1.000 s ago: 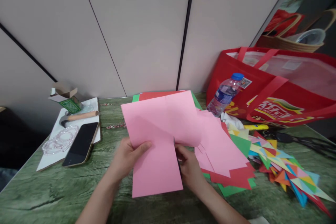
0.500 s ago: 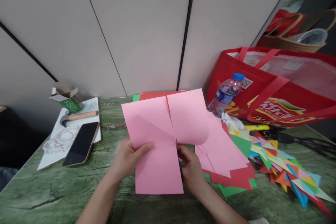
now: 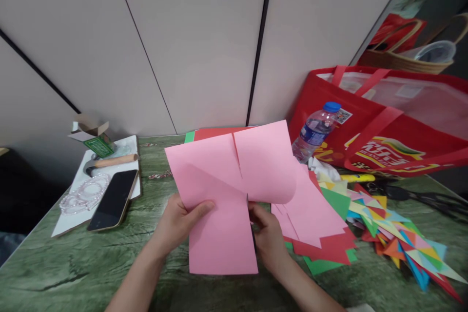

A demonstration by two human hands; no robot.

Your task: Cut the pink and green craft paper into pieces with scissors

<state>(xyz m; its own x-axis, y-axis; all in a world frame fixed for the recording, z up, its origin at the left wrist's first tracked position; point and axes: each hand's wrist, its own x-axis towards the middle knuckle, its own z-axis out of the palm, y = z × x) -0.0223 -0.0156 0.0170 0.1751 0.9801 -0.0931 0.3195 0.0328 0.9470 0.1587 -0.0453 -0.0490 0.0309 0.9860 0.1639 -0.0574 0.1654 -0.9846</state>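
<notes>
A sheet of pink paper point(image 3: 219, 239) hangs tilted above the table. My left hand point(image 3: 185, 222) is closed on its left edge, thumb on the front and fingers behind. A slit runs down from the top edge, and a cut opens the lower right side, where the right part curls forward as a flap point(image 3: 266, 165). My right hand point(image 3: 268, 236) is closed beside that cut, on what look like dark scissors point(image 3: 255, 241); the paper and my fingers hide most of them.
Pink, red and green sheets point(image 3: 321, 209) lie to the right, near folded colored paper pieces point(image 3: 398, 234). A water bottle point(image 3: 312, 131) stands against a red bag point(image 3: 380, 122). At left are a phone point(image 3: 113, 200), a hammer point(image 3: 111, 162), beads point(image 3: 86, 194) and a small box point(image 3: 97, 139).
The paper has shifted slightly, its flap moving a little right and its lower edge a little lower. Both hands keep nearly the same place and hold.
</notes>
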